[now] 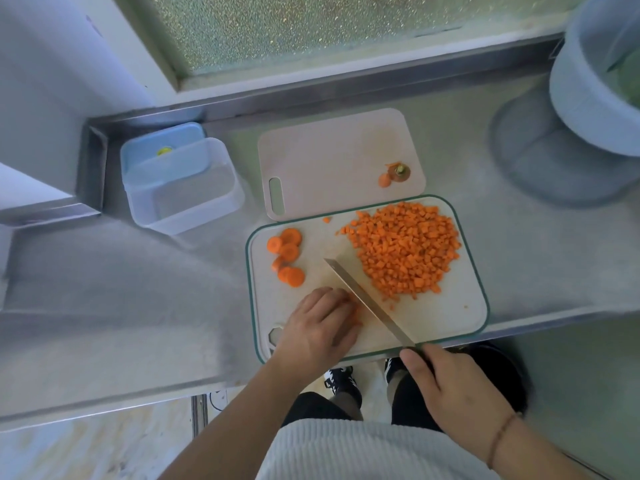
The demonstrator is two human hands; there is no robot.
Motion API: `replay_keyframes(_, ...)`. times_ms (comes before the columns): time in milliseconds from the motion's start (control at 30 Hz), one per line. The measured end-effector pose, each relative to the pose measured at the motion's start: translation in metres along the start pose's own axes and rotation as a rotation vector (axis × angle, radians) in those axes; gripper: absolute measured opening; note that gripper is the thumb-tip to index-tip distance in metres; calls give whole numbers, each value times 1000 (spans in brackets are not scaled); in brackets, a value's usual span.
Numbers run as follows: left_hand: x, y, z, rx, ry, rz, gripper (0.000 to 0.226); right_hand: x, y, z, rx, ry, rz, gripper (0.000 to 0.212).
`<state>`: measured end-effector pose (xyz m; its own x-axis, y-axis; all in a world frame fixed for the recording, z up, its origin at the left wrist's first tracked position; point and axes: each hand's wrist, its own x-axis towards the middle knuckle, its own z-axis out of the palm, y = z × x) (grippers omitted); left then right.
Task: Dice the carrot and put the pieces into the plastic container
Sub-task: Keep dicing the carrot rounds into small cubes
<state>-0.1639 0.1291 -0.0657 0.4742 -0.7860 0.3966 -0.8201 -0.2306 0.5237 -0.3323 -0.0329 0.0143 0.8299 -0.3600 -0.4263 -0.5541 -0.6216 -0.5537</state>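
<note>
The knife (367,299) handle is gripped by the right hand (450,386); carrot pieces (358,311) are pinned under the left hand's (318,327) curled fingers. Diced carrot (405,251) is heaped on the cutting board (450,317); the plastic container (183,188) stands well apart.

Readable text: none anywhere in the view.
Clear plastic container (183,188) with pale blue lid: no label, brand or number legible.
Green-rimmed white cutting board (446,306): no markings legible.
Beige cutting board (329,157) behind it: no print legible.
</note>
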Motion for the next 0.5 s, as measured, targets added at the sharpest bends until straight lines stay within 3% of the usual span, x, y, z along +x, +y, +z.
replay_keyframes(200,8,-4,-1,-21,44,64,15,-9,-7,-1,55,-47,-12,65)
replay_keyframes(500,7,-6,5,-75,82,3,12,-20,-12,-3,71,-131,88,51)
